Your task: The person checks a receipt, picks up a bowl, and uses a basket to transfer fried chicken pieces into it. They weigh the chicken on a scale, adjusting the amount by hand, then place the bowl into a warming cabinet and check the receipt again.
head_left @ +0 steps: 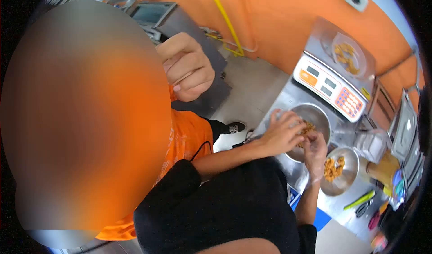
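Observation:
My left hand [285, 131] reaches over a steel mixing bowl [321, 114], its fingers spread above brown crumbly food pieces [308, 129]. Opposite it, close to the left fingertips, is my right hand [315, 149], which appears to wear a clear plastic glove. Its fingers are bent together at the bowl's edge; what they hold, if anything, cannot be made out. Beside my right wrist stands a second steel bowl [352, 175] with golden-brown fried pieces [334, 169] in it.
A digital scale [330, 85] carries a clear container [357, 51] of similar pieces. Clear plastic tubs [371, 145], a yellow-green handled tool [359, 200] and scissors [363, 207] lie on the steel table [281, 102]. At left stands a person in orange [191, 132], one hand [189, 69] raised.

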Demonstrator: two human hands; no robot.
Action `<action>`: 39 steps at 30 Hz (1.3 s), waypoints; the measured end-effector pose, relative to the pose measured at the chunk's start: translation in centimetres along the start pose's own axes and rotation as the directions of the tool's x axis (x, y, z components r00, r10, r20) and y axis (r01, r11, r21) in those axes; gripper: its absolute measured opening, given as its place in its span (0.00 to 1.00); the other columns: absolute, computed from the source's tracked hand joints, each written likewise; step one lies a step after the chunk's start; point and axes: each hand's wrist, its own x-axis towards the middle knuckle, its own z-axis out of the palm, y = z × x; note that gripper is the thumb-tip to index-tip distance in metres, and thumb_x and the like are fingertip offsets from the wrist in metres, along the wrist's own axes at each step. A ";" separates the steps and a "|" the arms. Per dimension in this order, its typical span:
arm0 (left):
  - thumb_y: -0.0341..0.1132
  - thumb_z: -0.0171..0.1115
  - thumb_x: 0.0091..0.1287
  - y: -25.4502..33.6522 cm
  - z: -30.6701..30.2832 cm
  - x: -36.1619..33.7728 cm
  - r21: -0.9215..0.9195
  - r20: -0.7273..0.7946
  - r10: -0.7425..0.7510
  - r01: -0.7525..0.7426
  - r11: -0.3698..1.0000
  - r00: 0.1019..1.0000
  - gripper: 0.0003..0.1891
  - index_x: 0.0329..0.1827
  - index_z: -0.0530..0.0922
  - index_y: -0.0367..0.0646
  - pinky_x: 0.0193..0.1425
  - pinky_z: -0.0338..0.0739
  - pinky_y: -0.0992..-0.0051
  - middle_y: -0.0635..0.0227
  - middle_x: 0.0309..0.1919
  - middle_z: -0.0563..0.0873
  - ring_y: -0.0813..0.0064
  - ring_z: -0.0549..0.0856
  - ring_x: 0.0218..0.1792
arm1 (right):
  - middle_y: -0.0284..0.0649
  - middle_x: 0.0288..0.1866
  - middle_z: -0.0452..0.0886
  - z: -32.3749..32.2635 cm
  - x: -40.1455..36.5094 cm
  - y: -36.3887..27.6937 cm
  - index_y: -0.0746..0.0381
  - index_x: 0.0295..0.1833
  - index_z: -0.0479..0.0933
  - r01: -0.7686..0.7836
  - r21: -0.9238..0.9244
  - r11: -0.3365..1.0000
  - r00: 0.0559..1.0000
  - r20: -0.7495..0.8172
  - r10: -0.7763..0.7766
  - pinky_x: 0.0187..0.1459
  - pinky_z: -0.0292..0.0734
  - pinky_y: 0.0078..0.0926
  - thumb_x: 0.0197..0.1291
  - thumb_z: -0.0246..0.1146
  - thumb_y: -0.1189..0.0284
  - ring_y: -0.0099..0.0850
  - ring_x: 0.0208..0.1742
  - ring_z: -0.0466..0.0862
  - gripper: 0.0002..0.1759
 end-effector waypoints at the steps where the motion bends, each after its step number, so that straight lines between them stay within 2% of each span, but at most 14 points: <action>1: 0.42 0.67 0.64 0.1 0.3 -0.1 -0.050 0.109 0.022 -0.017 0.999 0.994 0.19 0.57 0.81 0.46 0.68 0.54 0.43 0.60 0.53 0.82 0.61 0.75 0.62 | 0.46 0.38 0.84 0.1 0.0 0.1 0.67 0.43 0.77 -0.054 0.110 0.992 0.998 -0.017 0.056 0.46 0.79 0.33 0.62 0.65 0.80 0.37 0.40 0.85 0.05; 8: 0.39 0.69 0.63 -2.8 2.6 -0.3 -0.234 0.215 -0.186 0.236 0.943 0.959 0.10 0.46 0.86 0.50 0.62 0.57 0.50 0.70 0.40 0.87 0.68 0.80 0.54 | 0.40 0.38 0.82 1.3 -0.3 2.5 0.67 0.45 0.78 -0.221 0.318 0.922 0.975 0.062 0.213 0.47 0.77 0.29 0.64 0.65 0.80 0.29 0.40 0.81 0.05; 10: 0.35 0.69 0.60 -4.1 2.6 0.4 -0.275 0.491 -0.210 0.379 0.884 0.846 0.07 0.40 0.87 0.51 0.61 0.57 0.52 0.68 0.37 0.87 0.68 0.81 0.52 | 0.38 0.36 0.81 2.2 0.1 3.7 0.67 0.41 0.76 -0.184 0.147 0.972 0.980 0.111 0.168 0.44 0.75 0.25 0.66 0.65 0.78 0.25 0.38 0.78 0.04; 14: 0.32 0.70 0.55 -5.9 4.2 0.0 -0.202 0.408 -0.110 0.207 0.957 0.906 0.07 0.36 0.87 0.49 0.60 0.58 0.52 0.66 0.34 0.86 0.65 0.82 0.50 | 0.43 0.31 0.80 3.4 0.7 4.3 0.66 0.38 0.77 -0.100 -0.050 0.994 0.985 0.137 0.106 0.42 0.76 0.33 0.61 0.65 0.78 0.32 0.34 0.80 0.04; 17: 0.31 0.70 0.49 -4.6 3.3 0.2 0.230 0.242 0.071 -0.129 0.965 0.968 0.09 0.35 0.85 0.44 0.63 0.58 0.51 0.65 0.33 0.85 0.64 0.81 0.47 | 0.45 0.31 0.80 3.5 1.1 4.4 0.66 0.36 0.76 0.092 -0.127 0.988 0.983 0.169 -0.070 0.41 0.76 0.33 0.57 0.62 0.82 0.34 0.32 0.80 0.02; 21: 0.31 0.70 0.49 -4.9 3.2 0.3 0.199 0.123 0.117 -0.139 0.970 0.986 0.08 0.34 0.85 0.45 0.64 0.58 0.49 0.65 0.33 0.85 0.64 0.81 0.47 | 0.40 0.32 0.81 2.4 1.9 4.7 0.66 0.36 0.75 0.015 -0.006 1.000 0.978 0.210 -0.013 0.41 0.75 0.27 0.61 0.65 0.79 0.25 0.34 0.75 0.04; 23: 0.29 0.68 0.50 -5.2 2.9 0.9 0.195 0.122 -0.023 -0.002 0.981 0.992 0.07 0.33 0.84 0.44 0.63 0.59 0.49 0.64 0.36 0.86 0.63 0.82 0.47 | 0.47 0.34 0.83 1.6 2.9 4.9 0.67 0.39 0.79 0.046 -0.081 0.996 0.969 0.245 -0.025 0.41 0.77 0.34 0.60 0.65 0.77 0.39 0.34 0.81 0.04; 24: 0.28 0.68 0.53 -5.2 1.9 1.3 -0.052 0.114 -0.086 0.093 0.994 0.990 0.07 0.35 0.84 0.43 0.62 0.62 0.50 0.64 0.37 0.87 0.62 0.82 0.48 | 0.51 0.34 0.84 0.8 2.6 4.8 0.67 0.41 0.81 0.036 -0.138 0.990 0.969 0.246 -0.001 0.41 0.78 0.38 0.60 0.65 0.76 0.46 0.34 0.83 0.06; 25: 0.27 0.68 0.56 -4.9 0.8 1.7 -0.316 0.157 -0.126 0.171 0.933 0.980 0.07 0.37 0.85 0.42 0.62 0.66 0.51 0.63 0.39 0.87 0.61 0.83 0.48 | 0.52 0.36 0.84 0.9 2.9 3.5 0.66 0.41 0.82 0.097 -0.249 0.964 0.961 0.274 -0.026 0.43 0.77 0.41 0.61 0.66 0.74 0.48 0.36 0.83 0.07; 27: 0.26 0.70 0.61 -2.4 -3.9 2.0 -0.694 -0.067 -0.083 0.014 0.720 0.994 0.09 0.43 0.84 0.39 0.59 0.73 0.58 0.62 0.41 0.88 0.62 0.84 0.48 | 0.52 0.42 0.85 1.8 3.8 3.2 0.64 0.43 0.85 0.215 -0.431 0.876 0.963 0.245 -0.115 0.47 0.77 0.46 0.61 0.67 0.70 0.52 0.43 0.83 0.09; 29: 0.25 0.74 0.59 1.3 -9.5 1.1 -0.835 -0.171 -0.033 -0.127 0.536 0.985 0.12 0.45 0.83 0.38 0.57 0.77 0.60 0.59 0.38 0.86 0.62 0.84 0.46 | 0.51 0.43 0.84 1.5 4.4 2.8 0.62 0.45 0.83 0.318 -0.388 0.865 0.943 0.228 -0.244 0.50 0.77 0.45 0.58 0.67 0.74 0.50 0.46 0.83 0.09; 30: 0.24 0.76 0.56 2.7 -12.8 0.1 -0.862 -0.172 -0.028 -0.136 0.489 0.985 0.13 0.43 0.82 0.39 0.60 0.75 0.54 0.59 0.36 0.85 0.65 0.84 0.46 | 0.51 0.42 0.84 2.1 4.7 2.8 0.62 0.44 0.83 0.331 -0.422 0.844 0.941 0.214 -0.262 0.50 0.77 0.44 0.57 0.68 0.75 0.50 0.46 0.83 0.09; 32: 0.22 0.76 0.54 3.7 -15.6 -0.2 -0.818 -0.420 0.248 -0.482 0.313 0.873 0.13 0.40 0.85 0.45 0.62 0.68 0.46 0.65 0.35 0.88 0.67 0.85 0.45 | 0.51 0.42 0.84 2.2 4.5 1.0 0.63 0.44 0.82 0.233 -0.424 0.875 0.972 0.114 -0.204 0.50 0.78 0.44 0.56 0.68 0.76 0.50 0.45 0.83 0.09; 39: 0.33 0.70 0.67 7.5 -16.2 0.7 -0.893 -0.375 0.497 -0.449 0.034 0.783 0.04 0.35 0.90 0.47 0.63 0.65 0.51 0.68 0.44 0.90 0.70 0.82 0.53 | 0.51 0.44 0.84 0.7 -1.4 0.9 0.64 0.46 0.82 -0.055 -0.323 0.945 0.998 -0.025 0.050 0.50 0.80 0.43 0.55 0.71 0.75 0.51 0.43 0.85 0.13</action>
